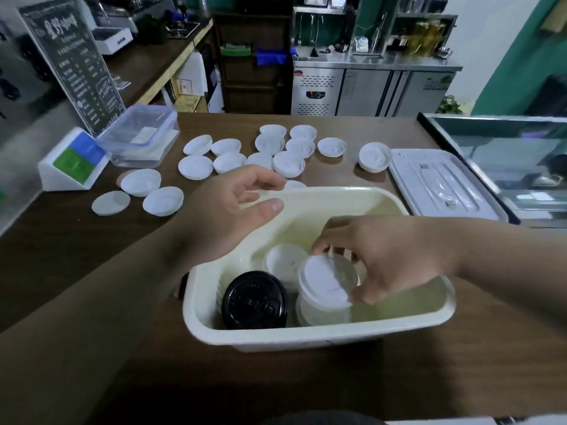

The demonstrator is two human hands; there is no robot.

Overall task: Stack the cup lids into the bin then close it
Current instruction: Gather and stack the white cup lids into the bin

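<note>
The person is leaning over a cream bin (306, 340) sitting on the brown counter (76, 256) right in front of them. Their right hand (399, 259) is reaching down into it, thumb and fingertips pinching the rim of a white lid (323, 283) that is sitting tilted on top of a stack of white lids (319, 314) at the near side of the bin. A stack of black lids (254, 302) is standing just beside that, with another white stack (283, 262) behind the two. The left hand (233, 216) is hovering over the bin's far left rim, fingers loosely spread and slightly curved, holding nothing. Beyond the bin, loose white lids (288, 164) are lying scattered across the counter, some overlapping. The bin's cover (435, 182) is lying flat to the right of it. Over on the left a clear plastic box (141, 133) is resting beside a white card stand (73, 161), with a dark menu board (73, 65) leaning behind them.
</note>
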